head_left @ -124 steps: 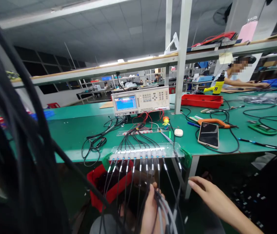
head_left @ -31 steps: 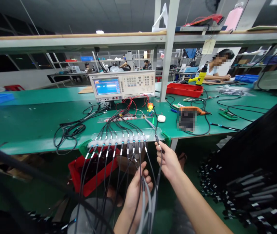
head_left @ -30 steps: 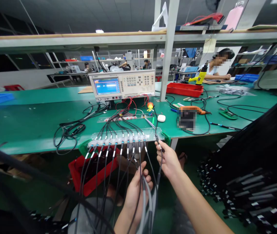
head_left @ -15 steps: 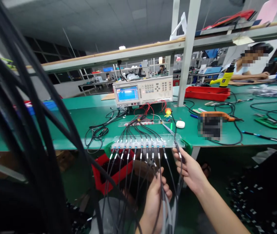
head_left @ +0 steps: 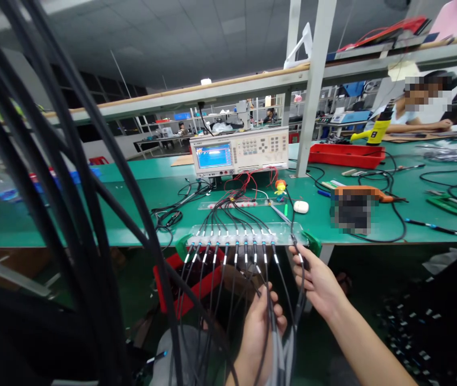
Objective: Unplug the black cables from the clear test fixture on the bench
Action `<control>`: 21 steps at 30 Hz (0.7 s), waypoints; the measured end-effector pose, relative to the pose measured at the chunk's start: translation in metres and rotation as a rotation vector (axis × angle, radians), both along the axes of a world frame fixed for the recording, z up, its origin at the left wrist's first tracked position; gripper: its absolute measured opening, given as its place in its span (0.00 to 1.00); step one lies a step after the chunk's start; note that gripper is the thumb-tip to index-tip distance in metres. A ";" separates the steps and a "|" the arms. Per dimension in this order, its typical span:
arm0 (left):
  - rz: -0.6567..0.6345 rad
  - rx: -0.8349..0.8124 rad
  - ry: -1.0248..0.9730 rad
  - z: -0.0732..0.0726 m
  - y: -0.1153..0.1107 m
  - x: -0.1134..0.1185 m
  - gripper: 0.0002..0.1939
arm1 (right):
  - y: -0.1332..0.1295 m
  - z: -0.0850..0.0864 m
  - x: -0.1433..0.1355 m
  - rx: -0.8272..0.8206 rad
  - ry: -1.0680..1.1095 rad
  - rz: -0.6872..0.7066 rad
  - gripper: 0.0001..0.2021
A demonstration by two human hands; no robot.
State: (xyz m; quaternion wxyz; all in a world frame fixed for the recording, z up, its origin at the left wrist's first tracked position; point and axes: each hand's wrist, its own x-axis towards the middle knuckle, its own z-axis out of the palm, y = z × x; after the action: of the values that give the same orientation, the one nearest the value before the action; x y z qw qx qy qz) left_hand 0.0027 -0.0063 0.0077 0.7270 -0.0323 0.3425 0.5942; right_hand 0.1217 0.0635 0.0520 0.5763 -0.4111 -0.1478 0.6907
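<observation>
Below the bench edge, my left hand (head_left: 261, 327) is closed around black cables, whose white-banded ends stick out near its thumb. My right hand (head_left: 320, 281) pinches a black cable (head_left: 301, 262) just under the right end of a clear connector strip (head_left: 288, 234). That cable's tip meets the strip there; whether it is plugged in I cannot tell. Several black cables (head_left: 225, 262) with white bands and blue rings hang from the strip's front edge. Thinner black leads (head_left: 230, 217) run from its back to red wires under a bench meter (head_left: 240, 151) with a lit screen.
Large blurred black cables (head_left: 103, 177) hang close across the left side. An orange-handled tool (head_left: 369, 192), a white case (head_left: 301, 207) and a red tray (head_left: 345, 156) lie on the green bench (head_left: 132, 214). A red bin (head_left: 164, 289) stands below. Another person (head_left: 421, 120) sits at the far right.
The view has shifted slightly, so the bench appears a little further right. Both hands keep their grip on the cables, in nearly the same place by the strip.
</observation>
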 end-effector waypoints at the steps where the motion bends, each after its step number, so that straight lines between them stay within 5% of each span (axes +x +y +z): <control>1: -0.006 0.003 0.002 0.000 0.000 0.000 0.09 | 0.001 0.000 0.000 -0.001 -0.006 -0.005 0.10; 8: -0.061 0.032 0.048 0.000 0.002 0.000 0.10 | -0.015 -0.007 0.003 0.042 -0.028 0.055 0.12; 13: -0.161 0.051 0.110 -0.001 0.001 -0.002 0.12 | -0.030 -0.038 0.012 0.055 -0.387 0.188 0.17; 17: -0.247 0.066 0.205 -0.004 -0.001 0.001 0.09 | -0.023 -0.055 0.015 0.165 -0.725 0.051 0.23; 21: -0.288 0.088 0.269 -0.003 -0.003 0.004 0.17 | -0.016 -0.045 0.011 0.258 -0.752 -0.003 0.22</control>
State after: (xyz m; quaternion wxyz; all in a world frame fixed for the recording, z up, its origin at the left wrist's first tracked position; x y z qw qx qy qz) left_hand 0.0072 -0.0088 0.0045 0.7529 0.1284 0.4115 0.4973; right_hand 0.1331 0.0470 0.0067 0.5298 -0.5597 -0.4336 0.4670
